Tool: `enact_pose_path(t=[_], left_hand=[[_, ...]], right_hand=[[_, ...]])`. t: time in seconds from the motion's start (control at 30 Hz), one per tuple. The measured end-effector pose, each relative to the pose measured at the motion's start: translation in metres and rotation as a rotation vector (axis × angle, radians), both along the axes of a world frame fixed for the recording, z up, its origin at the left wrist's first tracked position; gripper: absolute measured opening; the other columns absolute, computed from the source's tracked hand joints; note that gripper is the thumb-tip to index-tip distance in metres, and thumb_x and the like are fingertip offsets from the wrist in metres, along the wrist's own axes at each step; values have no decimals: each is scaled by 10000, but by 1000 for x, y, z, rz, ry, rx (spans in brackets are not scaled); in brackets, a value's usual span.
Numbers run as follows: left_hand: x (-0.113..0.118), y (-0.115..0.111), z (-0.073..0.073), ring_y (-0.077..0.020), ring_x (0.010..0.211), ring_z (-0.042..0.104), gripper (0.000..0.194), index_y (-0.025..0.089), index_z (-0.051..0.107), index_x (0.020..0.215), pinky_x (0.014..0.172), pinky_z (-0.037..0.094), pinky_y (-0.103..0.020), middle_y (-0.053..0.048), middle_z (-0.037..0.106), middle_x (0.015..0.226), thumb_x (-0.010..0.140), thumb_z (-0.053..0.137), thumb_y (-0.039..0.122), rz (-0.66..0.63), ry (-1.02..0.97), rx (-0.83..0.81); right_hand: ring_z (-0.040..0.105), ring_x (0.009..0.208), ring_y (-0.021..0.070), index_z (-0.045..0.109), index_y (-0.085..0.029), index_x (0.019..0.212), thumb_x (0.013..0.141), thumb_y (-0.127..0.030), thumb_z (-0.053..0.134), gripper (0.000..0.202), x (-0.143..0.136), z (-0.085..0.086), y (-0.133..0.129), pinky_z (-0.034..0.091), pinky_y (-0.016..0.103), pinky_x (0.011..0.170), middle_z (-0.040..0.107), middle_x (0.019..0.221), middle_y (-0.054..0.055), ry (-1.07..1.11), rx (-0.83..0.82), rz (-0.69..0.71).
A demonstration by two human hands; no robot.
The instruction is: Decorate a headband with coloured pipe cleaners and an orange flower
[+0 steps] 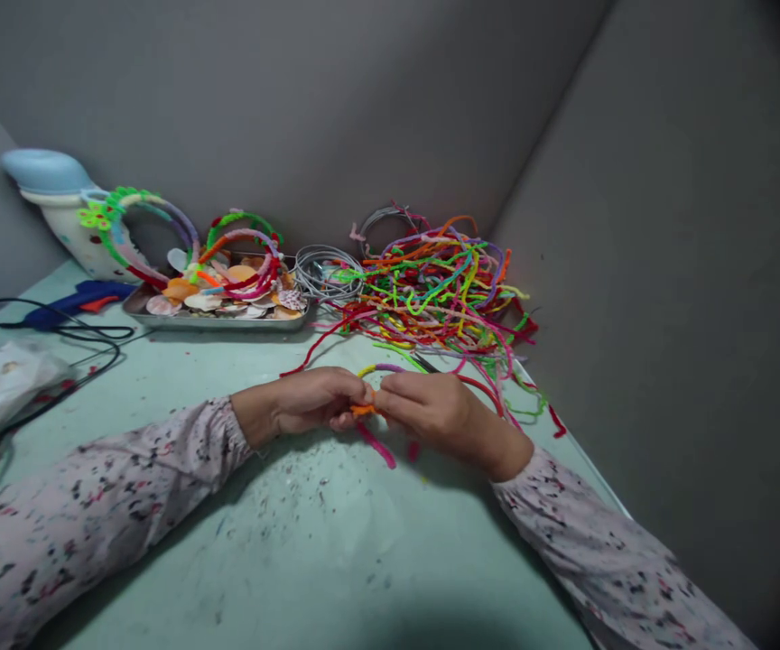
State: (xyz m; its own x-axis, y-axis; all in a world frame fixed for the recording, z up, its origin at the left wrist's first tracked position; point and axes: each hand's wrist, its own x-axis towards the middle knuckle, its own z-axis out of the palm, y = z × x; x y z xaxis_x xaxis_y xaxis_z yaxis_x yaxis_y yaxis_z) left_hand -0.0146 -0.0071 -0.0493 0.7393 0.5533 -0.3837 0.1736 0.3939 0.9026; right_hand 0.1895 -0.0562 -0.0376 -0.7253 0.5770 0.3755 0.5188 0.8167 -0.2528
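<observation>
My left hand (322,399) and my right hand (441,411) meet over the table, both with their fingers closed. A short orange piece of pipe cleaner (364,410) shows between the fingertips, pinched from both sides. Behind the fingers curves a band wrapped in colored pipe cleaner (385,367), yellow and purple at its top. A fuzzy pink end (380,449) sticks out below my left hand. My fingers hide most of the band, and how the orange piece is joined to it cannot be seen.
Beyond my hands lie a tangled heap of pipe cleaners (444,289), coiled wire (328,273) and a metal tray (220,322) of shells with wrapped hoops. A blue-lidded container (69,212) stands back left. Black cable (58,329) and a plastic bag (21,379) lie left.
</observation>
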Motion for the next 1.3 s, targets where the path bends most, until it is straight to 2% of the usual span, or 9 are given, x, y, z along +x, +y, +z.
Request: enact_pose_path(t=[0.1,0.2,0.37,0.47,0.57,0.83,1.13,1.2,1.3], left_hand=[[1,0,0,-97,461,358,74,165,565,584,464,267,-261,16,468,538,649,549,197,51,-29,-2],[4,-1,0,-98,487,365,98,172,550,606,480,278,-258,26,450,565,698,546,205,180,-34,233],[8,-4,0,-109,578,434,88,169,560,702,549,328,-249,21,509,639,766,524,217,307,44,651],[8,-9,2,-108,598,432,110,160,561,742,552,328,-240,25,516,660,794,514,245,297,129,803],[9,-14,5,-109,608,436,140,153,561,759,559,335,-236,26,519,664,809,501,269,264,175,876],[10,-16,8,-104,587,424,152,153,572,740,545,318,-229,25,520,649,808,490,261,212,171,854],[4,-3,-3,-86,468,341,206,168,535,649,464,241,-241,44,432,541,767,551,336,37,145,502],[4,-2,-1,-84,457,325,221,173,508,620,456,234,-243,47,408,528,759,554,339,22,126,450],[5,-2,-1,-86,480,333,212,176,481,611,471,242,-245,40,419,550,758,550,312,57,53,459]], right_hand=[[573,861,187,622,-239,1120,921,-197,432,279,2,-1,1,443,313,750,639,945,81,7,-11,-14],[574,950,195,624,-226,1082,873,-217,522,234,4,-3,10,449,315,793,623,1054,84,182,-92,-125],[537,618,128,629,-179,909,879,-388,504,245,5,-5,20,406,246,563,599,740,9,490,-591,-438],[424,497,97,624,-164,821,857,-480,511,337,2,-4,18,310,226,472,493,575,-38,543,-825,-435],[403,510,86,626,-157,818,823,-437,563,287,-3,-1,13,296,223,481,492,604,-40,563,-894,-371],[429,546,90,609,-152,753,745,-224,539,101,-15,6,8,339,223,524,542,648,-28,510,-764,-433],[525,685,146,634,-145,813,802,-122,510,126,-6,-3,5,385,248,594,599,798,62,-2,16,-190],[530,696,148,638,-144,839,826,-137,505,135,-4,-1,5,386,248,591,604,822,68,-28,39,-170],[541,714,136,644,-149,865,836,-178,542,111,-1,3,9,407,246,636,611,834,50,136,-135,-196]])
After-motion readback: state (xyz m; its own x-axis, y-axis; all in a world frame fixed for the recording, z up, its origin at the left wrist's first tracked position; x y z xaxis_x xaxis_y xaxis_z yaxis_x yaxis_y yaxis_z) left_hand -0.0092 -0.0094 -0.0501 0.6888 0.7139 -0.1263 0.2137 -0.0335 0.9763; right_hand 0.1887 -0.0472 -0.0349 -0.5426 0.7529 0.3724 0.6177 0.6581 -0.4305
